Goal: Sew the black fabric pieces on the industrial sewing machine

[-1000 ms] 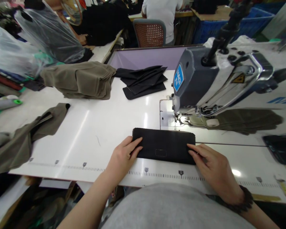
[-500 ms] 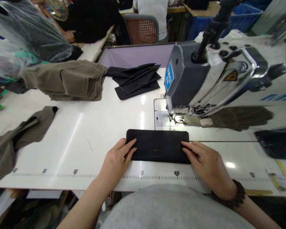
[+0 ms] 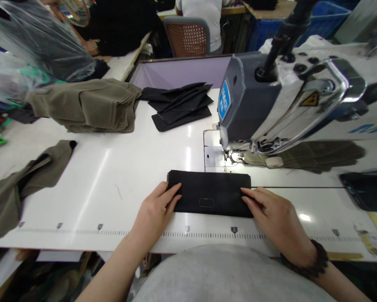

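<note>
Head view: I have both hands on the black cloth (image 3: 219, 184), which lies flat on the white worktop (image 3: 138, 167), in front of the sewing machine (image 3: 254, 96) and just short of its needle plate (image 3: 213, 157). A small stitched rectangle (image 3: 206, 202) shows near its lower edge.

My left hand (image 3: 152, 209) is at the cloth's left end, thumb and forefinger tips on top, a little apart from each other. My right hand (image 3: 278, 218) is at the right end in much the same way, with a dark bracelet (image 3: 320, 260) round its wrist. I can't tell whether either hand also grips the cloth from beneath. Between me and the cloth, a printed scale (image 3: 207, 235) runs along the near edge.

Beyond the cloth, to the left of the machine, is a loose pile of black pieces (image 3: 182, 105), with a brown stack (image 3: 90, 105) at its left. Another brown piece (image 3: 46, 167) lies crumpled nearer me, on the far left. Olive pieces (image 3: 323, 155) lie under the machine's arm, and a dark flat object (image 3: 369, 191) sits near the right side.

Farther off I see a chair (image 3: 188, 37) with a person (image 3: 201, 12) in a pale top just past it, and a blue crate (image 3: 328, 21) to the right.
</note>
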